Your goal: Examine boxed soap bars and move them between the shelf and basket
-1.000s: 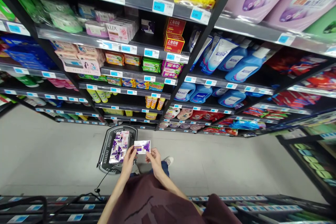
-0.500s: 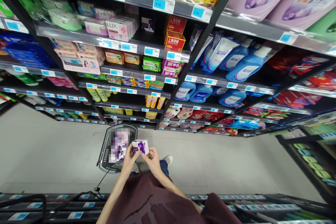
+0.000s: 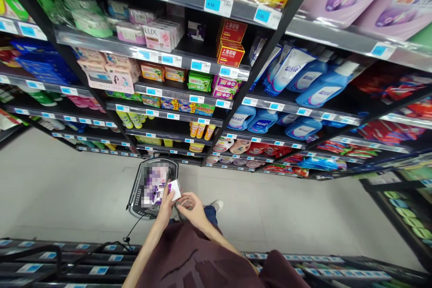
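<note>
My left hand (image 3: 165, 204) is closed around a small white and purple soap box (image 3: 175, 191), its plain white side turned up. Fingers curved and apart, my right hand (image 3: 192, 207) is just right of the box and holds nothing; whether a fingertip touches the box I cannot tell. Beneath and left of my left hand stands a black shopping basket (image 3: 134, 195) on the floor. Purple and pink packs (image 3: 158, 184) lie in it, partly blurred out.
Ahead rises a shelf unit with LUX soap boxes (image 3: 158, 37), red soap boxes (image 3: 231, 52) and blue detergent bottles (image 3: 324, 87). Grey floor (image 3: 270, 207) runs between it and the price-tagged shelving (image 3: 84, 258) behind me. A black cord (image 3: 133, 230) trails from the basket.
The soap box has turned, from its printed LUX face to a white side. My right hand has let go of it and its fingers have spread. The view has shifted slightly left.
</note>
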`<act>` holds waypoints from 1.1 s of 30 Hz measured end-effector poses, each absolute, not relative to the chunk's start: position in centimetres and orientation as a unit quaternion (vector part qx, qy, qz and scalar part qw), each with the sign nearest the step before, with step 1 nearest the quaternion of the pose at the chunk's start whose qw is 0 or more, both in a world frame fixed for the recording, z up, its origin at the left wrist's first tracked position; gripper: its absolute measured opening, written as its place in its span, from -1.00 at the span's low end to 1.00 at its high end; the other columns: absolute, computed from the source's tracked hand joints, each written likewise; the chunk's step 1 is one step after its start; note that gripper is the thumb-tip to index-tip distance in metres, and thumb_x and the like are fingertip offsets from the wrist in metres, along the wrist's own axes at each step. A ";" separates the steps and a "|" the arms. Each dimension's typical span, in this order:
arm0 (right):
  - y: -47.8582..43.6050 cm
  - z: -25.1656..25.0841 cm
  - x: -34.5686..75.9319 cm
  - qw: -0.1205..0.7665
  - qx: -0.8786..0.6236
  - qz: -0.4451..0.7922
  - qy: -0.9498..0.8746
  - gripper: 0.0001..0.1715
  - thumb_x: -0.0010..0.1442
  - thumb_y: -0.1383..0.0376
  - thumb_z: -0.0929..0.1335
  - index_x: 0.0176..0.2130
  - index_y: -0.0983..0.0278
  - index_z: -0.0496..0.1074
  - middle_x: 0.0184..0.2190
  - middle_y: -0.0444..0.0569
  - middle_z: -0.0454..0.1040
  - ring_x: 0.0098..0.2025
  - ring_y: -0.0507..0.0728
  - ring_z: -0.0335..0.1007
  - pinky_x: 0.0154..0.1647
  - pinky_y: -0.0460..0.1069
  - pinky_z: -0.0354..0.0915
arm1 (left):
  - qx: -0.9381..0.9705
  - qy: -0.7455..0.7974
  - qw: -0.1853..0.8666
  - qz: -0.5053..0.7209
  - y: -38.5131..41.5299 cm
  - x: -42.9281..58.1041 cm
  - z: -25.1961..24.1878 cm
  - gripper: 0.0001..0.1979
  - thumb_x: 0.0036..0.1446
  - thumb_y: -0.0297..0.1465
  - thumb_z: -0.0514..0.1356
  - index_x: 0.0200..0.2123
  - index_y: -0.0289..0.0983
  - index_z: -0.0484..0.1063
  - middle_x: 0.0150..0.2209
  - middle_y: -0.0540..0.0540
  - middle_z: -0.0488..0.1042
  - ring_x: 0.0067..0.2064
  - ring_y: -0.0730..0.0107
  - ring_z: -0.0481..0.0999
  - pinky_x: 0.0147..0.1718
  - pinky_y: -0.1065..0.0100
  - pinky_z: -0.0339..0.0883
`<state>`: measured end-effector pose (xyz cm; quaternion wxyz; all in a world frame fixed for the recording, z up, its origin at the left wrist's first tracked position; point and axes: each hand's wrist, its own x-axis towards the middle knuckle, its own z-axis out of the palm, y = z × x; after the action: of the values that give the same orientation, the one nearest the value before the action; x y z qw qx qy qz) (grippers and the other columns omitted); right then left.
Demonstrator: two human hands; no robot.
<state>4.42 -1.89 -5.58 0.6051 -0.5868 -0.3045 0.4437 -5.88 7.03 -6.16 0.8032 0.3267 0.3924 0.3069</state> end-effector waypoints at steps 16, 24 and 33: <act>-2.4 -4.6 3.9 0.581 -0.573 0.459 -0.351 -0.75 0.08 0.22 0.48 -0.20 0.24 0.50 -0.39 -0.07 0.59 -0.42 0.06 0.45 -0.34 -0.03 0.34 | 0.119 0.224 0.901 0.352 6.7 -7.4 -4.6 -0.32 0.10 0.01 0.07 0.21 -0.21 0.34 0.06 -0.26 0.53 0.04 -0.08 0.51 -0.01 -0.04 0.37; -2.5 -5.0 3.8 0.578 -0.577 0.464 -0.343 -0.64 0.06 0.27 0.48 -0.11 0.24 0.48 -0.42 -0.11 0.58 -0.42 0.06 0.45 -0.37 -0.05 0.31 | 0.070 0.192 0.914 0.351 6.8 -7.6 -3.3 -0.29 0.10 0.07 0.05 0.19 -0.25 0.35 -0.09 -0.25 0.56 -0.29 0.20 0.47 -0.22 0.11 0.41; -2.4 -5.3 3.8 0.586 -0.581 0.460 -0.326 -0.69 0.06 0.23 0.50 -0.17 0.24 0.49 -0.44 -0.10 0.58 -0.45 0.07 0.45 -0.39 -0.04 0.34 | 0.108 0.210 0.915 0.326 6.8 -7.8 -3.7 -0.25 0.08 0.06 0.06 0.23 -0.25 0.30 -0.13 -0.27 0.55 -0.27 0.19 0.47 -0.20 0.08 0.40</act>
<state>3.81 -2.36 -5.26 0.5863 -0.5811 -0.3263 0.4604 -7.75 6.77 -3.71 0.9153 0.1085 0.2096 0.3263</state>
